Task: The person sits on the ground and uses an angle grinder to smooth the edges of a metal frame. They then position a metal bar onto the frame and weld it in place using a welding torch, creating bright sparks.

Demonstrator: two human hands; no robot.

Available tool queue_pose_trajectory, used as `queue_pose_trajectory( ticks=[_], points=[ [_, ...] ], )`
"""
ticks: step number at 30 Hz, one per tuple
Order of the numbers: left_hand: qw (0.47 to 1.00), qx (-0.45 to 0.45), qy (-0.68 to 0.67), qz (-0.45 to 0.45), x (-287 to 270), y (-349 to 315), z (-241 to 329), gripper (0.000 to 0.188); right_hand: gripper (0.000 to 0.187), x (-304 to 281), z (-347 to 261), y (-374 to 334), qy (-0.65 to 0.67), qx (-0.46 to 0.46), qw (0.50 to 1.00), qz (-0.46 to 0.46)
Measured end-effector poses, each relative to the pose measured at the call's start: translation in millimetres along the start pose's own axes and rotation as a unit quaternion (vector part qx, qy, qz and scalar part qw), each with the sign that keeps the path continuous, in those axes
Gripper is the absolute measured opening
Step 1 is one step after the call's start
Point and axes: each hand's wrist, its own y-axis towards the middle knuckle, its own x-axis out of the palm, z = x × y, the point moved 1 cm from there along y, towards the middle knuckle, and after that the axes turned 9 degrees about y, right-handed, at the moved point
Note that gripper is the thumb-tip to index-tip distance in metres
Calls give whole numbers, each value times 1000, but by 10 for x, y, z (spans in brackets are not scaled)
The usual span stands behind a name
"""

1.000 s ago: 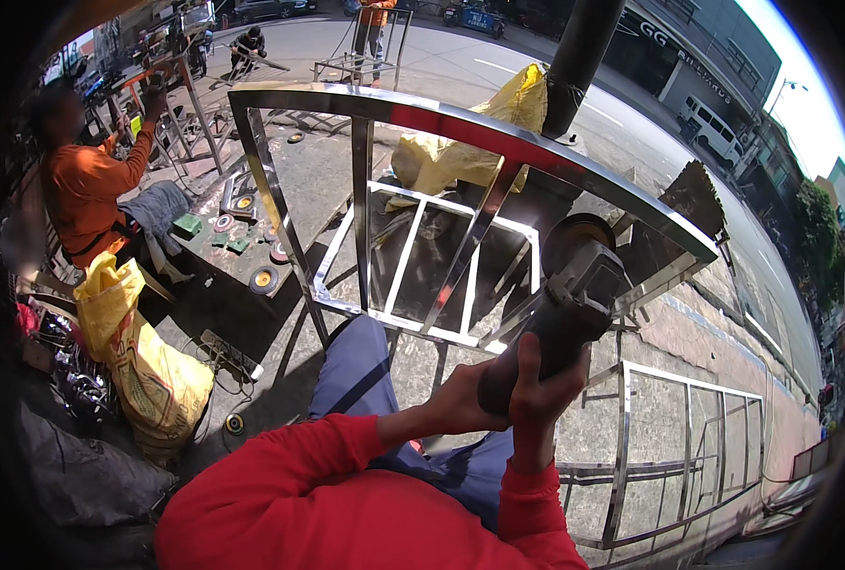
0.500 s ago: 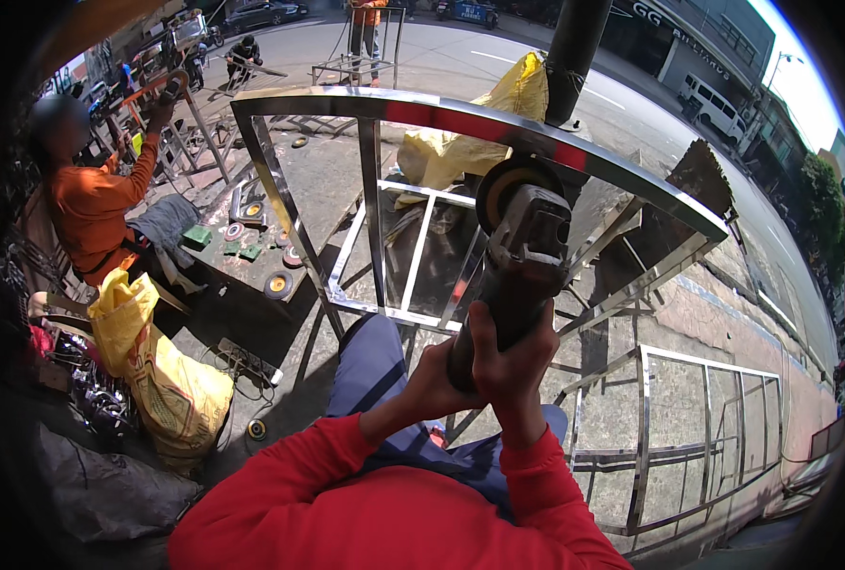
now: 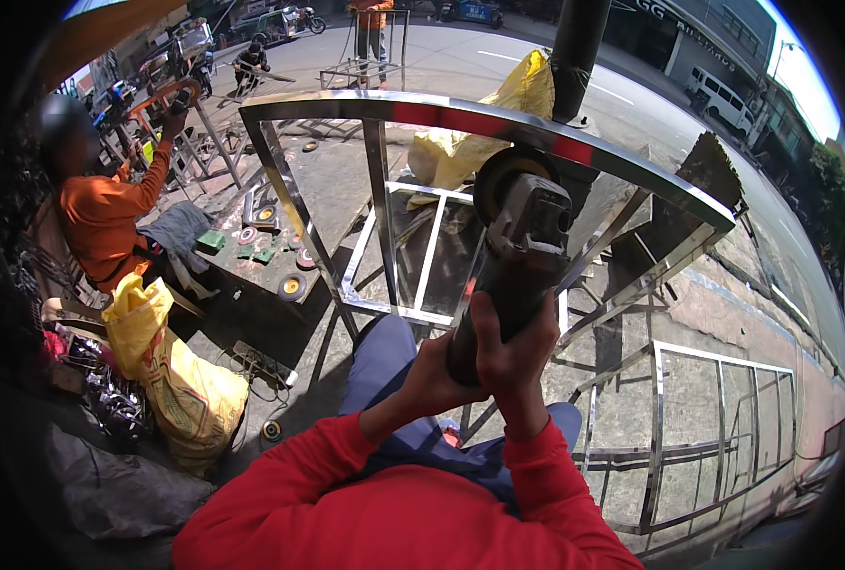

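Note:
Both my hands are wrapped round the dark body of an angle grinder (image 3: 529, 220). My left hand (image 3: 432, 380) grips its rear end, and my right hand (image 3: 515, 353) closes round it just beside, thumb along the body. The round disc (image 3: 494, 180) at its head sits against or just under the top bar of a shiny metal frame (image 3: 332, 108); I cannot tell whether they touch. This frame stands tilted before my knees, with red reflections on its bar.
Another metal frame (image 3: 652, 432) lies at right. At left are a yellow sack (image 3: 194, 399), a person in orange (image 3: 109, 214), and several grinding discs (image 3: 292, 286) on a board. A dark post (image 3: 574, 57) and another yellow sack (image 3: 522, 85) stand beyond the frame.
The whole view has shifted slightly, so the surroundings sit farther right. Against the frame, the grinder has moved a little left along the top bar. Both hands keep their hold.

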Motion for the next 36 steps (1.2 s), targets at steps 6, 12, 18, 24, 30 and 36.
queue_pose_trajectory(
  ticks=[6, 12, 18, 24, 30, 36],
  points=[
    [1000, 0, 9, 9, -13, -3, 17, 58, 52, -3, -5, -8, 8, 6, 1000, 3],
    [1000, 1, -2, 8, -18, -17, 18, 57, 51, 11, -8, -18, 6, 7, 1000, -2],
    [1000, 1, 8, -4, -12, -8, 11, 58, 51, -18, -2, -19, 16, 23, 1000, 6],
    [1000, 5, 11, 3, 23, -9, -4, 57, 54, -27, -18, 0, 25, 18, 1000, 2],
    [1000, 2, -3, -3, 17, -20, -33, 57, 51, -34, -8, -6, 16, 21, 1000, -1],
    [1000, -2, 20, -7, 2, -33, -11, 61, 48, -24, -4, -22, 23, 30, 999, 12]
  ],
)
